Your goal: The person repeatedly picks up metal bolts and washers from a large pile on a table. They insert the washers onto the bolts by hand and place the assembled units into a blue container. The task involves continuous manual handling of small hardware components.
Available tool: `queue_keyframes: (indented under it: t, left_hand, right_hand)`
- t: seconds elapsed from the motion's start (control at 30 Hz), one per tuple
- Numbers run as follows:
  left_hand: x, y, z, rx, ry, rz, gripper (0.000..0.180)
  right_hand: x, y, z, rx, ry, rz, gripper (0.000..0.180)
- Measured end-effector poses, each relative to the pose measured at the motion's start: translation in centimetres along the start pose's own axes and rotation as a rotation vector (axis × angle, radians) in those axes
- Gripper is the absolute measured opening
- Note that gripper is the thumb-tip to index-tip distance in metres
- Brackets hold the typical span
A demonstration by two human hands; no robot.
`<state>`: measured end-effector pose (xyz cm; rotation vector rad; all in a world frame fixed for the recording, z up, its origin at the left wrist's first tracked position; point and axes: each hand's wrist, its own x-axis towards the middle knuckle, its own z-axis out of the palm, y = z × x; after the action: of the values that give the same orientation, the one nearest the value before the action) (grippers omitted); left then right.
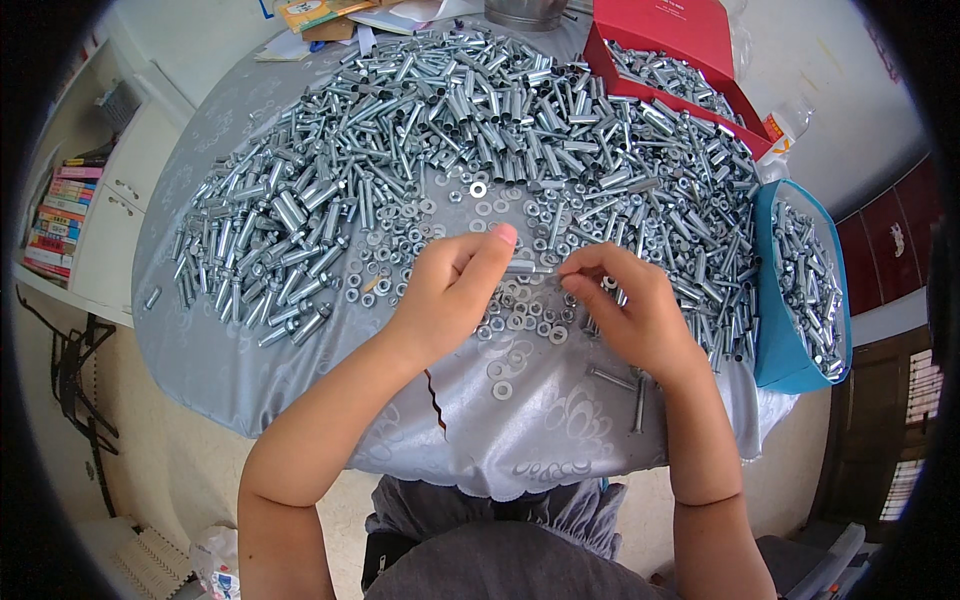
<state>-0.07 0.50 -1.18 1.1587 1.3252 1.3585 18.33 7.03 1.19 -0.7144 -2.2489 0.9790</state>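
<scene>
In front of me, over the middle of the table, my left hand is closed around a silver sleeve anchor bolt lying sideways, its thumb pointing up. The thumb and fingertips of my right hand pinch together at the bolt's thin right end; whether a nut or washer is between them is too small to tell. Beneath and around both hands lie loose washers and hex nuts. Two long bolts rest beside my right wrist.
A wide heap of metal sleeves and bolts covers the far table. Finished-looking anchors pile up at left. An open red box and a blue bin, both holding bolts, stand at right. A metal bucket is at the back.
</scene>
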Motion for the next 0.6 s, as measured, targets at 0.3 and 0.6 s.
queue_keyframes:
  t: [0.3,0.6]
  left_hand:
    - [0.05,-0.01,-0.08,0.01,-0.03,-0.009,0.046]
    - [-0.03,0.07,0.21,0.14,-0.024,0.019,0.048]
  right_hand:
    - [-0.26,0.3,0.03,0.123,-0.012,0.053,0.012]
    - [-0.37,0.11,0.18,0.313,0.004,0.059,0.009]
